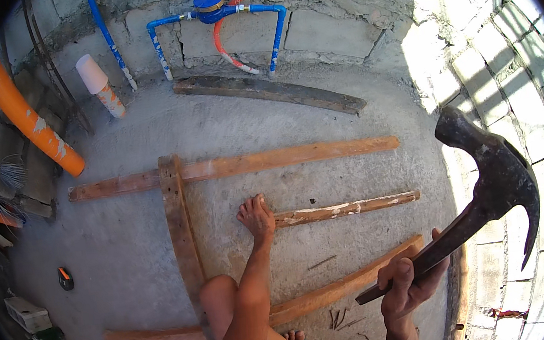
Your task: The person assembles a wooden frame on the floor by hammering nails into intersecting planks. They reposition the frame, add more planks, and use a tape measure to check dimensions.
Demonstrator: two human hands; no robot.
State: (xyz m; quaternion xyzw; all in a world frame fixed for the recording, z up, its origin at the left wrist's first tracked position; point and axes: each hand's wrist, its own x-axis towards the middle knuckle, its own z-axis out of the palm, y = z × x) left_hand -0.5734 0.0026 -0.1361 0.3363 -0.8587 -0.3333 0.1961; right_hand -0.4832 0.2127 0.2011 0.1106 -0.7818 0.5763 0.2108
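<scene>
A dark metal claw hammer [491, 187] is raised at the right, head up, its handle gripped in my right hand [408, 286]. My left hand [257, 216] is down near the floor, its fingers over the left end of a short, paint-flecked wooden stick [348, 209]; the covered end is hidden. Beyond that hand lies a long brown wooden bar [291, 157]. An upright plank [181, 229] crosses over the bar's left part. Nearer me, another wooden bar [351, 287] passes beneath my left arm and leg. Several loose nails [338, 318] lie beside it.
A dark timber [269, 93] lies by the block wall, below blue pipes [277, 33] with a meter [209, 4]. An orange pipe [28, 118] and a white-topped pipe stub [99, 86] stand left. A tape measure [65, 278] rests on the floor. Sunlit blocks [486, 86] line the right.
</scene>
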